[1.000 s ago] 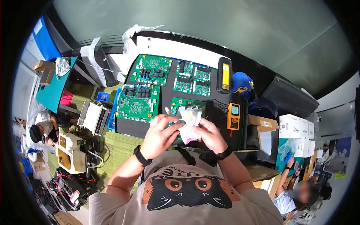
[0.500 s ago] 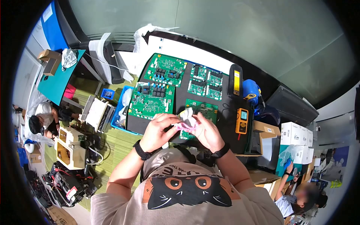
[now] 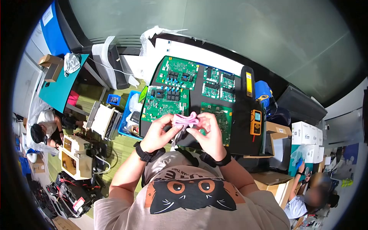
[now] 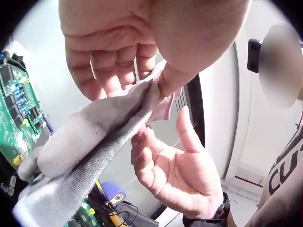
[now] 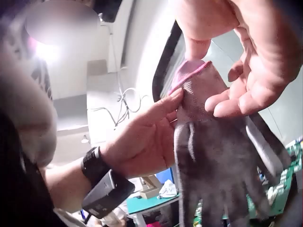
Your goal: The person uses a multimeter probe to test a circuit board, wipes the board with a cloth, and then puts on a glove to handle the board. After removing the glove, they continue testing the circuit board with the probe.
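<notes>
A grey knit glove [image 5: 208,146] with a pink-edged cuff [image 3: 185,119] is held up in front of the person's body. Its fingers hang downward in the right wrist view. My left hand [image 3: 156,134] pinches one side of the cuff between thumb and fingers. On the opposite side my right hand [image 3: 211,137] holds the cuff, its thumb at the pink rim and its fingers curled along the outside. The glove body [image 4: 80,142] stretches away below the left hand in the left wrist view. Behind the hands lies a green circuit board [image 3: 220,115], partly covered by them.
More green circuit boards [image 3: 165,101] lie on the dark table mat [image 3: 195,97]. An orange meter [image 3: 255,122] and a black device with a yellow label [image 3: 248,82] stand to the right. A blue basket [image 3: 124,124] sits at the left edge. Another person [image 3: 299,205] is at far right.
The glove was a crumpled bundle low between the hands; now its pink cuff faces up and is spread between both hands. The hands have shifted slightly, and the head view has turned left.
</notes>
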### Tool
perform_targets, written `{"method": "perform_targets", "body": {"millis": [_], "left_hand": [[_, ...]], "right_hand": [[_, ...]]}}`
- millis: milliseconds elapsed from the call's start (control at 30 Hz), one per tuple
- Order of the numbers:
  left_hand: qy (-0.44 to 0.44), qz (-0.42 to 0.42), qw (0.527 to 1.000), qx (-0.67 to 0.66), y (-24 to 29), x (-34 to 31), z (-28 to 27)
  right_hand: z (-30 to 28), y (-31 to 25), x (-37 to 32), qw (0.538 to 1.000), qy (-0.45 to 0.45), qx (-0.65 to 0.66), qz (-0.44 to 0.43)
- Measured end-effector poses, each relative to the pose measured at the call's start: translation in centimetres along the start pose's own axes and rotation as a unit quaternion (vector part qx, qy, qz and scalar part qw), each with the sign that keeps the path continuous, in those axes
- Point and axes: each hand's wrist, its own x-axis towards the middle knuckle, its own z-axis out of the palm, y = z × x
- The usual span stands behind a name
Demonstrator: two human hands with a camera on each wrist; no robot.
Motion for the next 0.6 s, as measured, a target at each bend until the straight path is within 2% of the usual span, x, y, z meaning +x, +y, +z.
{"method": "perform_targets", "body": {"millis": [33, 100, 167, 233, 267, 300, 367, 433, 500, 533, 600], "left_hand": [[-0.014, -0.013, 1.0, -0.018, 0.0, 0.0, -0.1], [-0.042, -0.019, 0.999, -0.018, -0.7, -0.1, -0.2], [-0.054, -0.042, 0.989, -0.132, -0.6, -0.1, -0.1], [-0.08, -0.035, 0.988, -0.129, -0.6, 0.2, -0.4], [-0.087, -0.039, 0.989, -0.113, -0.4, 0.3, -0.5], [-0.094, -0.043, 0.99, -0.098, 0.1, 0.5, -0.5], [-0.092, -0.045, 0.99, -0.097, -0.6, 0.6, -0.3], [-0.092, -0.043, 0.99, -0.094, -0.9, 1.0, 0.0], [-0.076, -0.013, 0.992, -0.103, -0.8, 1.3, 0.5], [-0.077, -0.012, 0.992, -0.103, -0.8, 1.4, 0.6], [-0.078, -0.046, 0.99, -0.109, -0.7, 1.6, 0.9]], "right_hand": [[-0.1, -0.5, 0.1, 1.0, 0.003, -0.001, 0.0], [-0.8, -1.7, 0.5, 0.974, -0.018, -0.191, -0.119], [-0.8, -1.9, 0.8, 0.977, -0.007, -0.189, -0.096], [-0.9, -2.1, 1.3, 0.957, -0.007, -0.227, -0.183], [-0.8, -2.4, 1.2, 0.954, -0.004, -0.237, -0.185], [-0.7, -2.1, 1.2, 0.954, -0.004, -0.238, -0.184], [-0.5, -1.3, 0.8, 0.995, -0.008, -0.06, -0.078], [-0.6, -1.1, 0.7, 0.997, -0.008, -0.057, -0.058], [-0.6, 0.0, 0.5, 0.999, 0.019, 0.038, -0.02], [-0.7, 0.2, 0.4, 0.999, 0.021, 0.038, -0.021], [-0.8, 0.0, 0.6, 0.996, 0.044, 0.083, 0.008]]}}
